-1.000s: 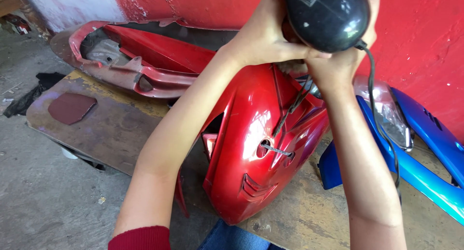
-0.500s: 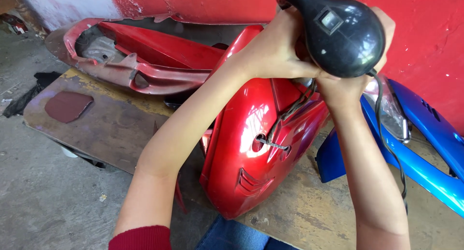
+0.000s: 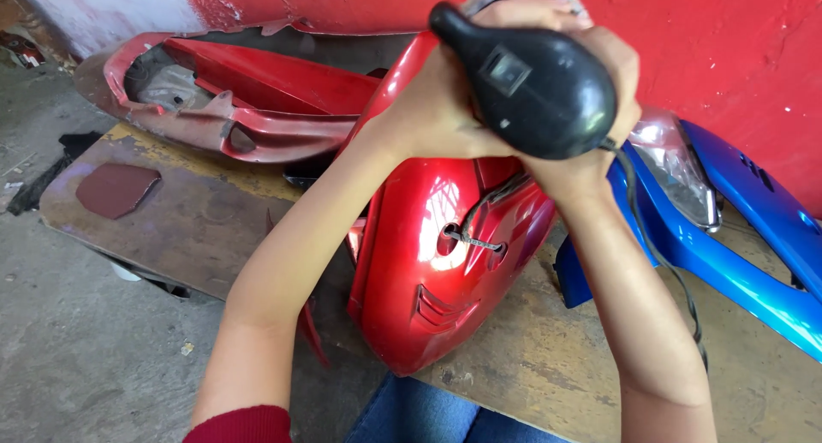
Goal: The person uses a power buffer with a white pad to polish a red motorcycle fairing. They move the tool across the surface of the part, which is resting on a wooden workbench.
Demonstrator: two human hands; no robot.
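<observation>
Both hands are up high over the surface point(image 3: 197, 229), wrapped around the front of a black power tool point(image 3: 535, 88). Its rounded motor housing bulges toward us, with a small square switch showing on top. To my eye that body is hard plastic, smooth and a bit slick, and front-heavy enough to want two hands. The sensible hold is where they have it, at the neck ahead of the bulge, clear of the switch.

The left hand point(image 3: 432, 109) is closed tight on the near side of the neck, fingers curled under. The right hand point(image 3: 591, 126) cups the far side and underside, also closed, no gap in the grip at all. The tool's working end is hidden behind the hands, so I can't say what it touches.

A dark cord point(image 3: 659, 255) trails from the housing's tail, down along the right forearm, loose and limp.

Just beneath sits a glossy red scooter fairing point(image 3: 428, 272), a thin curved shell, stiff but likely easy to scratch. A blue panel point(image 3: 728, 263) lies to the right, a dull red body piece point(image 3: 231, 109) against the red wall point(image 3: 728, 58), and a dark red sanding sheet point(image 3: 116, 189) lies flat at the left.
</observation>
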